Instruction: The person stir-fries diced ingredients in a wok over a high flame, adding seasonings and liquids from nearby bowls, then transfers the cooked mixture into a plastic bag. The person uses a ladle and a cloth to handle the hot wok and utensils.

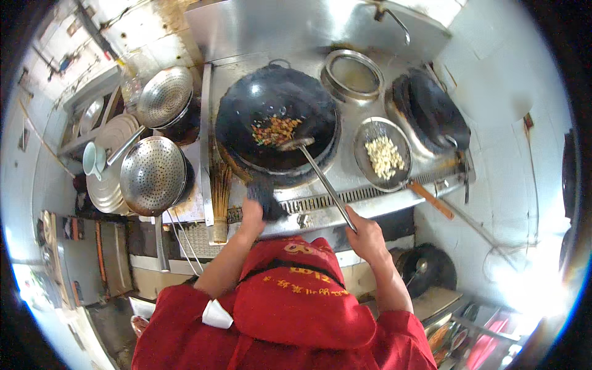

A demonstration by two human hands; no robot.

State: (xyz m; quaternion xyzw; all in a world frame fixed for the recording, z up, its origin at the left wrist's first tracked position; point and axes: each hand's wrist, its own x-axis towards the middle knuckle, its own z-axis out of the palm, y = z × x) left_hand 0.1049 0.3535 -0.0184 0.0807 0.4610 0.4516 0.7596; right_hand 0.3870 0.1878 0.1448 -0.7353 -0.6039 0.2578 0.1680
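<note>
A black wok (296, 88) sits on the burner before me. Chopped reddish-brown food with green bits (276, 129) lies at its bottom. My right hand (367, 235) grips the long handle of a metal wok ladle (327, 185), whose head rests in the wok at the food's near side. A dark cloth (266, 200) is bunched in my left hand (253, 218) at the wok's near rim. Whether the cloth grips the rim is hard to tell. Right of the wok, a wire-mesh strainer (373, 132) with a wooden handle holds pale diced pieces (385, 157).
A bamboo wok brush (221, 199) stands left of my left hand. Two perforated metal strainers (153, 173) sit farther left, near a pale green cup (95, 159). Behind the mesh strainer is a round metal sieve (355, 74); a second dark wok (432, 111) leans at right. A faucet (398, 23) overhangs the back.
</note>
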